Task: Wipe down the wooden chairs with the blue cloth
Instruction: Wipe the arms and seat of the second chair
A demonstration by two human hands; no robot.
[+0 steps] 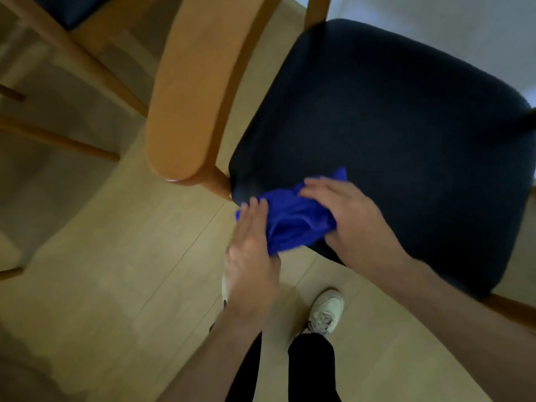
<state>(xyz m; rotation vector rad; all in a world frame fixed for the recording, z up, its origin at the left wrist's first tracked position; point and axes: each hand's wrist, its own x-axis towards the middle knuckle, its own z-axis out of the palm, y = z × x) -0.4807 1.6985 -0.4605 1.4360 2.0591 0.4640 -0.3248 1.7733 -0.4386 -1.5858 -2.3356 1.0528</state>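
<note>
The blue cloth point(293, 219) lies bunched on the near left corner of the dark padded seat point(391, 134) of the wooden chair point(185, 91), part of it hanging over the seat's front edge; both hands are on it. The left hand point(249, 256) comes in from below with its fingers point(253, 211) straight and close together, laid flat against the cloth's left side, the thumb tucked at the lower edge of the fabric; whether the thumb pinches the cloth I cannot tell. The right hand point(348, 210) rests on top of the cloth's right side, its fingers point(317, 185) stretched out and slightly spread over the folds, pressing rather than curling round them; both forearms are bare. The chair's curved wooden backrest runs up the middle left, its rounded end just beside the seat corner; a second wooden chair point(58, 47) stands further left, its legs and rails blurred. Below the hands, on the pale wooden floor point(116, 256), a white shoe point(326, 310) and dark trouser legs point(311, 369) show; the whole view is a little smeared.
</note>
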